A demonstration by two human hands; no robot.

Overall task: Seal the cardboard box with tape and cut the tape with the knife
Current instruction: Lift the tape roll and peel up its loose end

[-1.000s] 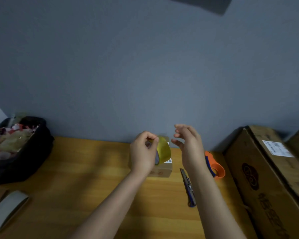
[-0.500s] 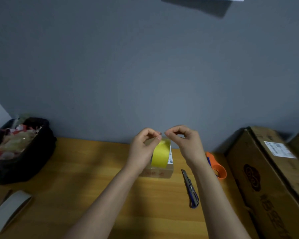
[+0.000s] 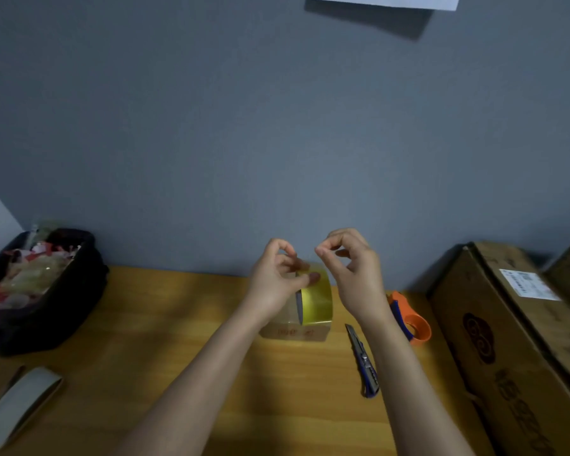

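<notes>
At the far left of the bench (image 3: 165, 327) stands a black bin (image 3: 63, 291) full of scraps; near the left edge lies a pale cardboard ring (image 3: 17, 403). The bench surface between these and the middle is open and gives room to work.

In the middle, toward the far wall, sits the small cardboard box (image 3: 295, 330). It looks light and likely to slide under a pull, so it should be steadied from above when tape is drawn across it.

The left hand (image 3: 277, 278) holds the yellow tape roll (image 3: 316, 299) above the box, fingers curled through and around the roll. The roll is stiff at its core; the tape itself is thin, sticky and prone to folding on itself. Take the free end by its corners only.

The right hand (image 3: 349, 268) is raised just beside the roll, thumb and forefinger pressed together; whether a tape end lies between them cannot be told.

The knife (image 3: 362, 363) lies on the bench right of the box, apart from it. Grip it by the blue handle. Further right lie an orange tape dispenser (image 3: 412, 324) and a large carton (image 3: 514, 340), which limits movement on that side.
</notes>
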